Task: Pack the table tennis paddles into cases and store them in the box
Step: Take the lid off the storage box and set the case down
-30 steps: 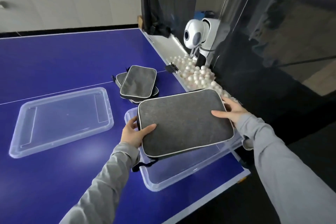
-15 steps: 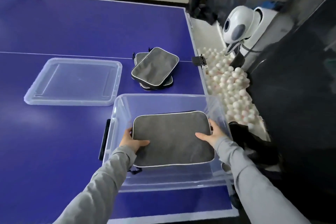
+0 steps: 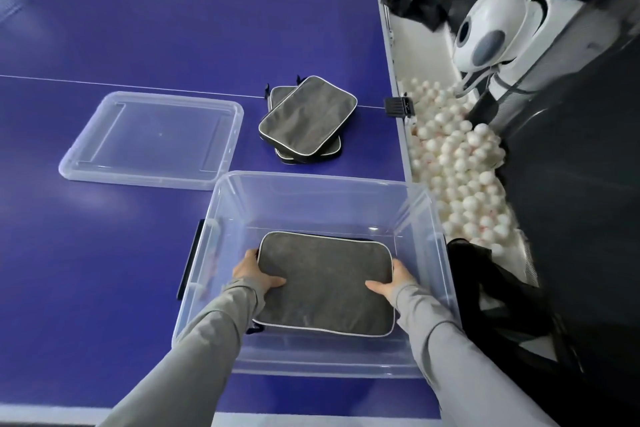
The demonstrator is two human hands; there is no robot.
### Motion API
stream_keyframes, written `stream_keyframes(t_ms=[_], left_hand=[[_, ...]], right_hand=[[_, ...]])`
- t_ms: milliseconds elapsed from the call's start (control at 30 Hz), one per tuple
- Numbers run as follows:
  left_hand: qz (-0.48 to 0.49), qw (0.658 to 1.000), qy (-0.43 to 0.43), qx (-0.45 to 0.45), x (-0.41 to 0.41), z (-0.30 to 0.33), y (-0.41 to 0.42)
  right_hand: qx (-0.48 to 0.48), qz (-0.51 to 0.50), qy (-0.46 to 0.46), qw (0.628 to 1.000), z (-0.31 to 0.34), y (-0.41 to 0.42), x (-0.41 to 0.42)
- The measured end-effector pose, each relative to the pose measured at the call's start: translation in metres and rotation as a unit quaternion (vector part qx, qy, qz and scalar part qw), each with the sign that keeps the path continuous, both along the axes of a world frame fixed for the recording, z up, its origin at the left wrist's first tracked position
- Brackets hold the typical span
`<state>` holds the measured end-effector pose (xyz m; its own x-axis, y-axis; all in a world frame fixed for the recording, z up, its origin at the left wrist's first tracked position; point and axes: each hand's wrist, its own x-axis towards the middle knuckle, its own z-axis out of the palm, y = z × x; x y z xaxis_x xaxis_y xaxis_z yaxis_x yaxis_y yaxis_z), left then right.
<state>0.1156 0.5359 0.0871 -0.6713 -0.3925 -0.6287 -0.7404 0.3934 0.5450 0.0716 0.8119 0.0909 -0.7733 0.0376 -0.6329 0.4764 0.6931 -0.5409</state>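
A grey paddle case (image 3: 325, 282) with white piping lies flat, low inside the clear plastic box (image 3: 311, 185) at the table's near right corner. My left hand (image 3: 254, 272) grips the case's left edge, thumb on top. My right hand (image 3: 394, 279) grips its right edge the same way. Two more grey cases (image 3: 306, 121) lie stacked on the blue table beyond the box. No bare paddle is in view.
The box's clear lid (image 3: 152, 140) lies upturned on the blue table (image 3: 104, 253) at the left. Off the table's right edge are a pile of white balls (image 3: 460, 170), a white ball machine (image 3: 485, 35) and a black bag (image 3: 498, 298).
Both hands have lowered the grey case from above the box's rim down to near the box floor. The view has tilted downward over the box.
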Motion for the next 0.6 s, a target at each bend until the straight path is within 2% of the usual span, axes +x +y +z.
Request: stream_keyframes(t_ms=[367, 500, 600], left_hand=[[-0.033, 0.999, -0.024, -0.03, 0.002, 0.001, -0.004], [-0.116, 0.99, 0.009, -0.082, 0.004, 0.016, 0.001], [-0.211, 0.964, 0.047, -0.152, 0.003, 0.037, 0.006]], right_hand=[[0.066, 0.042, 0.008, 0.997, 0.007, -0.004, 0.003], [0.09, 0.08, 0.065, 0.991, 0.02, -0.012, 0.006], [0.109, 0.122, 0.145, 0.976, 0.036, -0.021, 0.005]])
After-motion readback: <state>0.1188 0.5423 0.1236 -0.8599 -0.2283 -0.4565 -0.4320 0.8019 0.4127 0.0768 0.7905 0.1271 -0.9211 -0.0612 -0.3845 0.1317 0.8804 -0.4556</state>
